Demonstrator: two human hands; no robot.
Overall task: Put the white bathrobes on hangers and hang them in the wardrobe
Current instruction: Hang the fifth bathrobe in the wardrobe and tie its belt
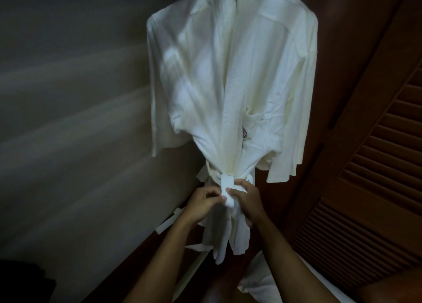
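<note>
Where the bathrobe (230,78) hangs before us, shoulders spread, a small badge (244,134) marks its chest; we cannot read it. Our left hand (203,202) and right hand (247,198) pinch the belt (228,185) knot at its waist with curled fingers. Louvred door (365,177) crowds the right; bare wall (73,119) lies left.

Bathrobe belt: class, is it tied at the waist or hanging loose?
Tied. The belt cinches the bathrobe at the waist, while the left hand and right hand pinch the knot.
</note>
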